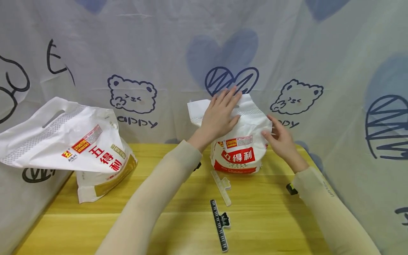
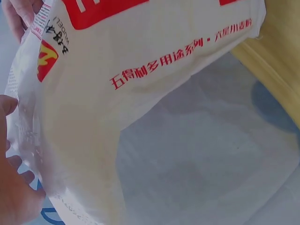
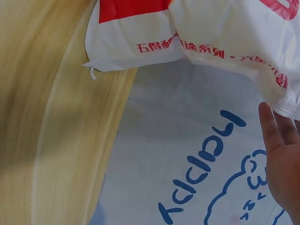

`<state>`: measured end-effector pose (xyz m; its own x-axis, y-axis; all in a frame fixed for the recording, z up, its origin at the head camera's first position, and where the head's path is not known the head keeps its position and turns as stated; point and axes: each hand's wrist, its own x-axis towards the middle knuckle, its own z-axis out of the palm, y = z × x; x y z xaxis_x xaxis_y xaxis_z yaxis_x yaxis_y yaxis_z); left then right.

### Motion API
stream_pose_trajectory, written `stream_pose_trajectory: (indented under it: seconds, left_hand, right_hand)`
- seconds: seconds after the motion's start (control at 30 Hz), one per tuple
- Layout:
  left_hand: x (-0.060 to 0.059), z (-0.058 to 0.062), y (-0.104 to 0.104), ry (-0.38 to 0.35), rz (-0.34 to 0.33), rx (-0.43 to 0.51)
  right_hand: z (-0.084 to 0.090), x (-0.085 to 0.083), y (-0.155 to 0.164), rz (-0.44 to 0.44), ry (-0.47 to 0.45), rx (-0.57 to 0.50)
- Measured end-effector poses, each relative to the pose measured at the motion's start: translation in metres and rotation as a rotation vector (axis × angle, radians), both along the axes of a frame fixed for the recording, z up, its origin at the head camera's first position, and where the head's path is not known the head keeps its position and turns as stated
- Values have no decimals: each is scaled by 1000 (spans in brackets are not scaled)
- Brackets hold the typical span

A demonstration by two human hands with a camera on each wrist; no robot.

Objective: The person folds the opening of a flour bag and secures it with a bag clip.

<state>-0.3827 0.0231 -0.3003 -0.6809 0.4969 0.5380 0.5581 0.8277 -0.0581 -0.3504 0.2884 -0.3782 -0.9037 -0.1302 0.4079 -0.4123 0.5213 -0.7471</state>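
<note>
A white flour bag (image 1: pixel 239 148) with red print stands upright at the back of the table. My left hand (image 1: pixel 221 113) lies against its upper part, fingers stretched up over the top flap and thumb out to the side. At the bag's right edge, my right hand (image 1: pixel 282 140) pinches the plastic, the thumb in front and the fingers at the side and behind. The right wrist view shows those fingers (image 3: pixel 272 126) against a bag corner. In front of the bag lie a pale clip (image 1: pixel 222 187) and a black-and-white clip (image 1: pixel 219 225) with a piano-key pattern.
A second flour bag (image 1: pixel 102 152) leans at the left of the yellow wooden table (image 1: pixel 178 219), its handle flap folded toward the left wall. A printed cloth (image 1: pixel 172 53) with bears and hearts hangs close behind the table and along both sides.
</note>
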Motion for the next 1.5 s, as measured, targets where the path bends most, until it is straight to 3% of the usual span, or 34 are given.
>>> stream_pose_trajectory:
  seconds: [0.27, 0.57, 0.8, 1.03, 1.23, 1.5]
  left_hand:
    - [-2, -2, 2, -3, -46, 61]
    - [0, -8, 1, 55, -115, 150]
    - [2, -10, -2, 95, -150, 191]
    - [4, -15, -4, 160, -260, 242]
    - [7, -19, -5, 220, -335, 252]
    - [13, -22, -10, 248, -361, 222]
  right_hand:
    - [1, 3, -9, 0, 25, -37]
    - [-2, 7, -13, -45, 139, -73]
    - [-3, 9, -16, -73, 176, -102]
    - [-7, 11, -17, -132, 230, -105]
    - [-12, 10, -17, -196, 263, -84]
    - [-12, 12, -17, -216, 310, -88]
